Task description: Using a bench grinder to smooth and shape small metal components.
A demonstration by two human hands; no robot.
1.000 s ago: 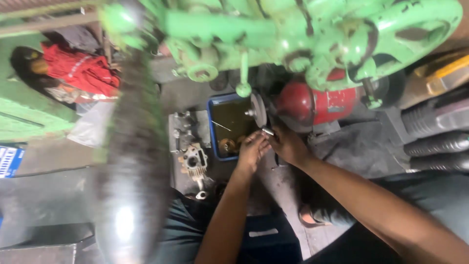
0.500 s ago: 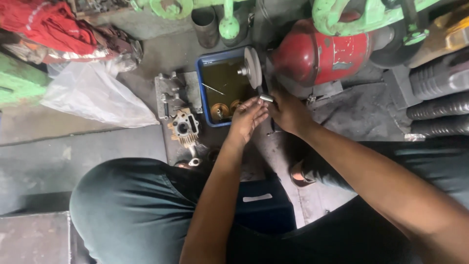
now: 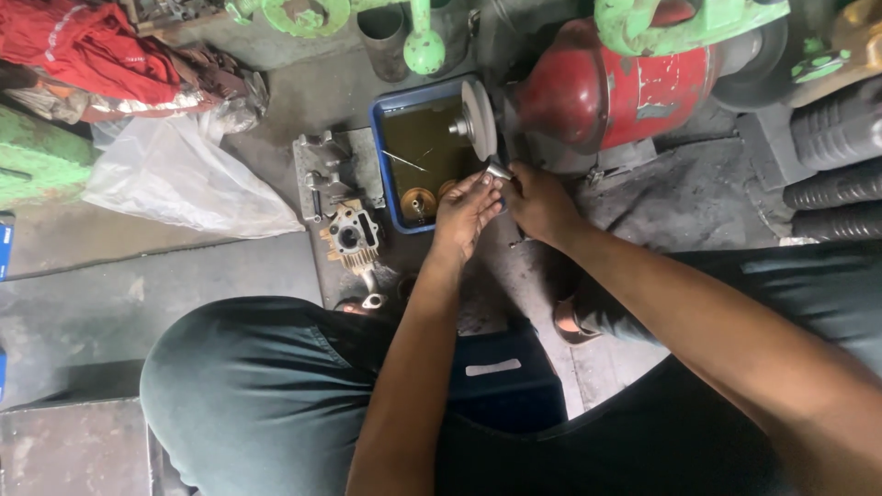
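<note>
My left hand (image 3: pixel 467 213) and my right hand (image 3: pixel 540 200) meet around a small metal cylinder (image 3: pixel 499 171), both pinching it. The piece sits just below the pale grinding wheel (image 3: pixel 479 119) of a red bench grinder (image 3: pixel 614 90); I cannot tell whether it touches the wheel. Directly left of the hands is a blue tray (image 3: pixel 386 173) filled with dark oily liquid and a few small round parts.
A grey engine head part (image 3: pixel 351 237) and other metal castings lie on a plate left of the tray. A white plastic bag (image 3: pixel 175 179) and red cloth (image 3: pixel 87 46) lie at the left. Green machine parts (image 3: pixel 423 37) hang above. My knees fill the bottom.
The view has shifted down and steadied; the green machinery overhead has slid out of the top. Both hands have stayed at the wheel on the metal piece.
</note>
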